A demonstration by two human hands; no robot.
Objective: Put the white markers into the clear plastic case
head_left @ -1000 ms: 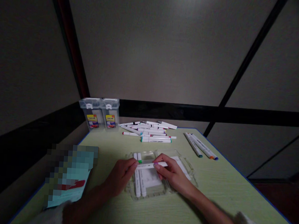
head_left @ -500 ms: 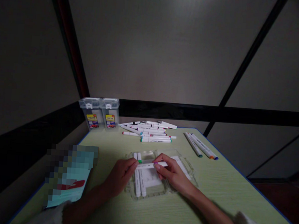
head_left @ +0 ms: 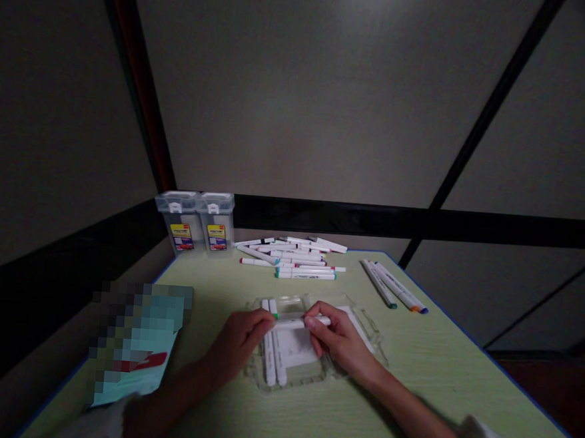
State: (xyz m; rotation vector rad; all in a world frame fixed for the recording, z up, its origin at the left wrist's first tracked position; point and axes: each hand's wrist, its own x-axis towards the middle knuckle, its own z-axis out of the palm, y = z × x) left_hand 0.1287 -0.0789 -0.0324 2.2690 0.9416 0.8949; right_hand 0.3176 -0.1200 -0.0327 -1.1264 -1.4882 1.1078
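Both of my hands hold one white marker (head_left: 290,323) crosswise above a clear plastic tray (head_left: 306,380). My left hand (head_left: 241,342) pinches its left end, where a bit of green shows by the fingertips. Thumb and fingers of my right hand (head_left: 337,335) are closed on the marker near its right end. Two white markers, a left one (head_left: 269,357) and a right one (head_left: 279,358), lie side by side along the tray's left part. White paper (head_left: 296,348) shows in the tray beneath my hands.
A pile of markers (head_left: 294,256) lies at the table's back. Several thicker markers (head_left: 392,286) rest at the right. Two lidded clear boxes (head_left: 184,228) stand at the back left. A teal item (head_left: 138,348), partly pixelated, lies left of my left hand.
Both hands have shifted very slightly right with the marker between them. The purple seen by my right fingers before is now hidden. The tray and the other markers stay put.
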